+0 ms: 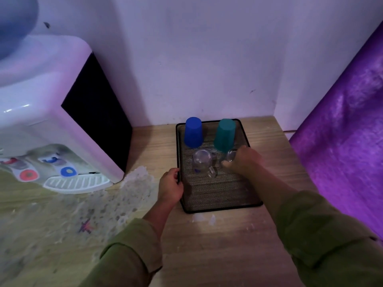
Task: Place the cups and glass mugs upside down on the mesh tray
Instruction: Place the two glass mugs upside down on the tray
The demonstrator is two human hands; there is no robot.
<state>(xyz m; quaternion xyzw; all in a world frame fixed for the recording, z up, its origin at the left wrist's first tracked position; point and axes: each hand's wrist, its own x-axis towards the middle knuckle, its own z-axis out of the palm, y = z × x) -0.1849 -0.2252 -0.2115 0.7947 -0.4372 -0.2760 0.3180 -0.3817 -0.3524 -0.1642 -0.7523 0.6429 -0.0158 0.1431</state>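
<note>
Our right hand (244, 160) is closed around a small clear glass mug (231, 155) held low over the right side of the mesh tray (217, 193), just in front of the teal cup (224, 135); whether the mug touches the mesh we cannot tell, since our fingers hide most of it. Our left hand (171, 186) grips the tray's left rim, thumb over the thin black wire edge. We see the tray as a shallow rectangle of fine black metal mesh with rounded corners, lying on a pale wood-grain table (217, 245) pushed into a corner of the wall. At the tray's back stand two smooth, tapered plastic cups, both upside down: a blue cup (193, 132) at the left and the teal one at the right. In front of the blue cup a second glass mug (203, 163) stands inverted on the mesh, thick-walled and transparent, its handle pointing to our right. Both our sleeves are of olive-green cloth. To our left sits a glossy white water dispenser (51, 125) with a slotted drip tray, and beside it the table's surface is rough and flaking. Shiny purple fabric (342, 131) hangs at our right.
</note>
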